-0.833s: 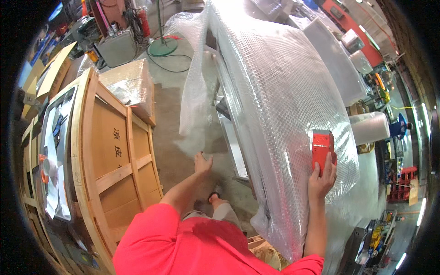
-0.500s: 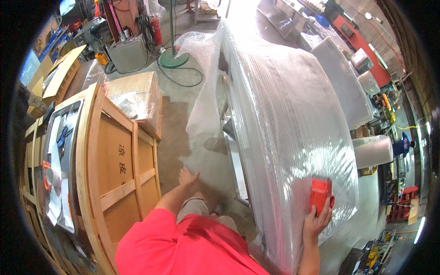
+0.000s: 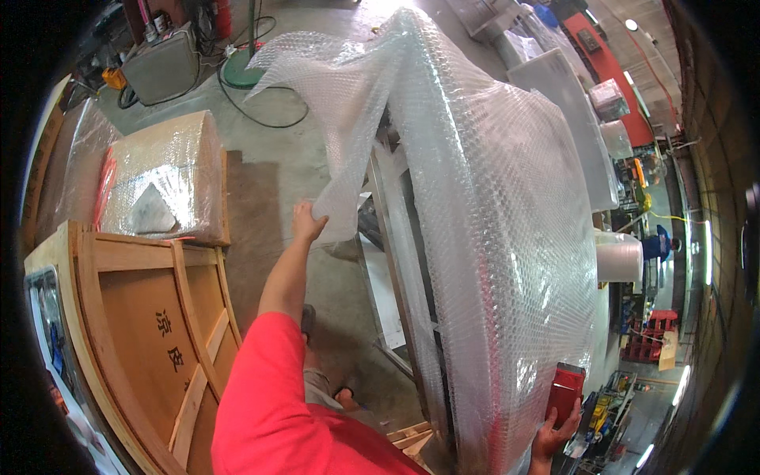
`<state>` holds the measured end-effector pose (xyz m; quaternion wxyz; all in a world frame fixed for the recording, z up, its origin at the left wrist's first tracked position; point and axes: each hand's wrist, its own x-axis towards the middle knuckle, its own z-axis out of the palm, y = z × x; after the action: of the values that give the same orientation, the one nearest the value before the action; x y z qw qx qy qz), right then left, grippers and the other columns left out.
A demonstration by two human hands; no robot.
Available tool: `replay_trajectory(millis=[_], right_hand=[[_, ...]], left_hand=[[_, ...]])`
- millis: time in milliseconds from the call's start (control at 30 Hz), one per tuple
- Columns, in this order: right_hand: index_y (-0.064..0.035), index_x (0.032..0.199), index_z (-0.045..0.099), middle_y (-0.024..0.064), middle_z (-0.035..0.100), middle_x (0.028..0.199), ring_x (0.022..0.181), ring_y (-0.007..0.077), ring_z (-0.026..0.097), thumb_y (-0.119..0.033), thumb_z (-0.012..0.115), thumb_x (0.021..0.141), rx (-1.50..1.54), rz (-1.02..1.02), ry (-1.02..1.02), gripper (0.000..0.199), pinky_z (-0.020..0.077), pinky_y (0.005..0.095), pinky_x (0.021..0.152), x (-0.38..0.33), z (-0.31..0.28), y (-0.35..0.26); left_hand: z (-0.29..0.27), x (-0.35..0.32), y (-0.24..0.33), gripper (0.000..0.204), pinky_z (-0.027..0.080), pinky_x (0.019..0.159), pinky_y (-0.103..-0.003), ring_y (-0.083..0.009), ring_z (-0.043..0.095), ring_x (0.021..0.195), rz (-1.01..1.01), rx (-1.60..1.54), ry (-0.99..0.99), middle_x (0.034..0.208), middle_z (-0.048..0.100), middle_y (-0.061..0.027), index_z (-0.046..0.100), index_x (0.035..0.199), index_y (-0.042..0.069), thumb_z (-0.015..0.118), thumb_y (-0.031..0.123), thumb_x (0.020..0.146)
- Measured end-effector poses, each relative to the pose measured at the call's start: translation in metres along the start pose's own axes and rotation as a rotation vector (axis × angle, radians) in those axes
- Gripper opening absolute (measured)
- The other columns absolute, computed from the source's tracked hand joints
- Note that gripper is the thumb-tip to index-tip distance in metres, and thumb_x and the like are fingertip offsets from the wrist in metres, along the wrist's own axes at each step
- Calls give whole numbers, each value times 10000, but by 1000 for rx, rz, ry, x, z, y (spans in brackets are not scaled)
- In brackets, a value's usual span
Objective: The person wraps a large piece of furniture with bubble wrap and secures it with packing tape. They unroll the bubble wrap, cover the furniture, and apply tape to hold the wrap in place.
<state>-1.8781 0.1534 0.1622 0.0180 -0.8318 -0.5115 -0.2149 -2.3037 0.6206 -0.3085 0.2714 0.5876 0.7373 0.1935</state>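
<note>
A long, tall piece covered in clear bubble wrap (image 3: 514, 206) stands in front of me, with metal frame parts showing along its left side. A loose flap of the wrap hangs off its far left corner. My left hand (image 3: 307, 222) is closed on the lower edge of that flap, arm stretched forward. Low on the right, my right hand (image 3: 559, 434) grips a red tape dispenser (image 3: 567, 389) against the wrapped surface. Part of its body is hidden by the fingers.
A wooden crate (image 3: 131, 257) with cardboard panels stands close on my left, a wrapped box (image 3: 162, 174) beyond it. Farther off are a green round stand base (image 3: 241, 70) and a black cable on the floor. A bubble wrap roll (image 3: 620, 257) is at right.
My left hand has reached forward and taken hold of the hanging wrap flap, now pulled out leftward. My right hand with the tape dispenser sits lower in view. The view has shifted.
</note>
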Motion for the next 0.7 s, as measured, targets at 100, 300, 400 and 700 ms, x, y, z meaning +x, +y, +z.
replay_trajectory(millis=[100,300,400,700], right_hand=[[-17,1437,462,192,544,1427,1269,450,511,-156,664,938,47,41,-40,557,347,548,1077,0,1,0],[-17,1442,454,199,554,1410,1251,446,524,-130,683,914,128,-30,24,586,376,536,1052,-1,6,17],[-16,1442,454,205,560,1399,1228,445,535,-105,687,904,206,-151,116,593,394,520,1040,1,17,32],[-36,1421,468,235,636,1212,1080,446,630,-99,728,871,479,-379,163,611,507,498,908,2,41,72]], left_hand=[[1,-45,-3,512,493,928,-492,-417,638,1079,-23,-186,-148,1117,670,-243,613,1159,10,771,345,806],[-7,-242,8,415,499,775,-513,-437,643,902,71,-504,70,977,668,-236,611,1106,-18,717,267,824],[-29,-309,19,427,495,789,-512,-440,622,894,127,0,222,962,637,-221,614,1101,-31,726,264,813],[-126,-484,85,349,509,848,-503,-423,652,980,-100,98,92,977,701,-249,743,971,37,731,322,770]])
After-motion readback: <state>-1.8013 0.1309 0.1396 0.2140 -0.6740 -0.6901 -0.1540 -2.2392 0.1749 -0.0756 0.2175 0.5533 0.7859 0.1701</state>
